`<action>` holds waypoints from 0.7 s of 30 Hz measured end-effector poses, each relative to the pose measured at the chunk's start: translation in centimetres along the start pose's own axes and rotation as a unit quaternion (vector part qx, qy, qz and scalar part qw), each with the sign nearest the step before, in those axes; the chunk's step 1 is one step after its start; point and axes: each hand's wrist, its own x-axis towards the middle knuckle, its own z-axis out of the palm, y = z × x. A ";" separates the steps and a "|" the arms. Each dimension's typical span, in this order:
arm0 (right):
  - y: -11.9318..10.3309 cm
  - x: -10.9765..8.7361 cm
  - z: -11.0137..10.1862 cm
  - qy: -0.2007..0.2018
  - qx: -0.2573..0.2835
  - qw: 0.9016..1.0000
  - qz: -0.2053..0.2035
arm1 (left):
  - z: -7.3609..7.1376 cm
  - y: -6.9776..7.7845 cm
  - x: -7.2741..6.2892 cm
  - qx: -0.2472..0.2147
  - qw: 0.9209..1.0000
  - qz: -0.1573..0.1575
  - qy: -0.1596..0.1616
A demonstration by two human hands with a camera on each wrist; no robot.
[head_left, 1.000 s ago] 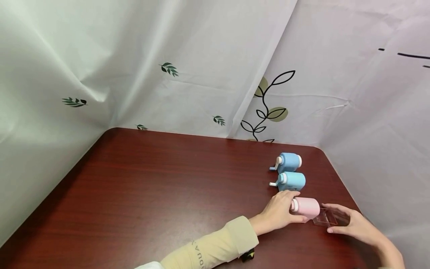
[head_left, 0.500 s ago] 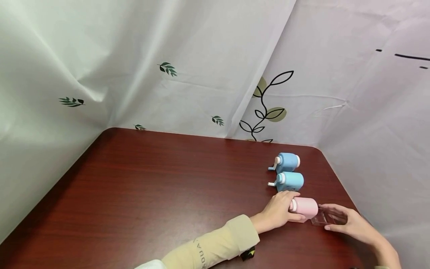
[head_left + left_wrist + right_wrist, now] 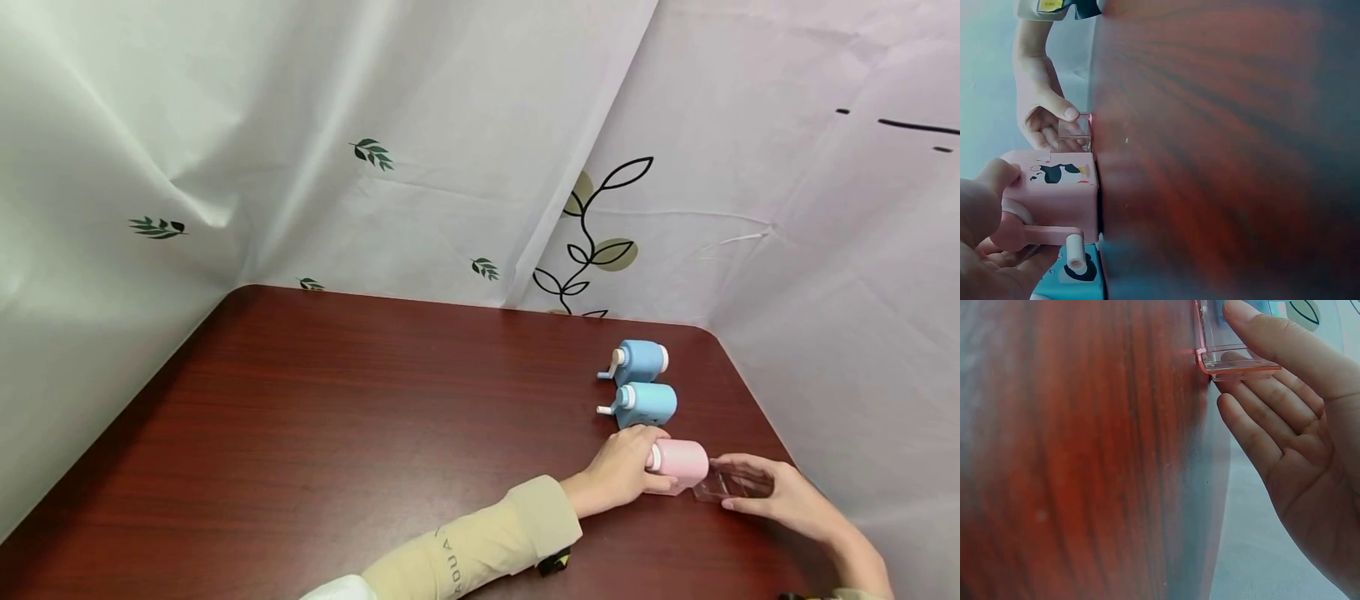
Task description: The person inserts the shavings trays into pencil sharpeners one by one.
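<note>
A pink crank pencil sharpener (image 3: 684, 462) lies near the table's right side, its crank and a printed cartoon animal showing in the left wrist view. My left hand (image 3: 618, 468) grips its crank end, thumb on the near side and fingers over the far side. Right behind its other end is a clear, pink-edged plastic shavings drawer (image 3: 1075, 130), low over the table. My right hand (image 3: 797, 500) holds this drawer between thumb and fingers. In the right wrist view the thumb lies along the drawer (image 3: 1235, 362), with the fingers on its other side.
Beyond the pink one stand a light blue crank sharpener (image 3: 652, 403) and a darker blue one (image 3: 642, 360), both with cranks pointing left. The dark red-brown table (image 3: 360, 417) meets a pale curtain (image 3: 840, 333) along the right and back edges.
The head view has shifted slightly. Both hands keep nearly the same places on the pink sharpener and the clear drawer.
</note>
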 end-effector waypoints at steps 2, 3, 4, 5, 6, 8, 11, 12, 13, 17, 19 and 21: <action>-0.1 0.0 0.0 -0.002 0.004 1.000 0.001 | -0.1 0.1 0.2 0.003 1.000 -0.002 -0.003; -0.1 0.0 0.0 -0.002 0.007 1.000 0.003 | -0.2 0.1 0.3 0.005 1.000 -0.001 -0.005; -0.2 0.0 0.0 -0.001 0.010 1.000 0.005 | -0.2 0.2 0.5 0.005 1.000 0.000 -0.008; -0.2 0.0 0.0 -0.003 0.011 1.000 0.001 | -0.2 0.3 0.6 0.008 1.000 0.001 -0.011; -0.3 0.0 0.0 -0.003 0.014 1.000 -0.003 | -0.3 0.3 0.7 0.007 1.000 0.002 -0.015; -0.3 0.1 0.1 -0.005 0.019 1.000 -0.008 | -0.3 0.5 0.9 0.013 1.000 0.006 -0.021; -0.2 0.1 0.2 -0.008 0.024 0.999 -0.020 | -0.1 0.6 1.1 0.028 0.999 0.012 -0.026; -0.2 0.1 0.2 -0.008 0.026 0.999 -0.021 | -0.1 0.6 1.2 0.034 0.999 0.015 -0.025; -0.2 0.1 0.3 -0.008 0.027 0.999 -0.022 | 0.1 0.6 1.2 0.042 0.999 0.017 -0.024; -0.1 0.1 0.3 -0.007 0.028 0.999 -0.024 | 0.4 0.5 1.3 0.053 0.998 0.015 -0.022; -0.1 0.0 0.3 -0.006 0.027 0.999 -0.022 | 0.5 0.4 1.4 0.053 0.998 0.014 -0.022; -0.1 0.0 0.2 -0.005 0.024 0.999 -0.020 | 0.6 0.4 1.5 0.050 0.998 0.013 -0.024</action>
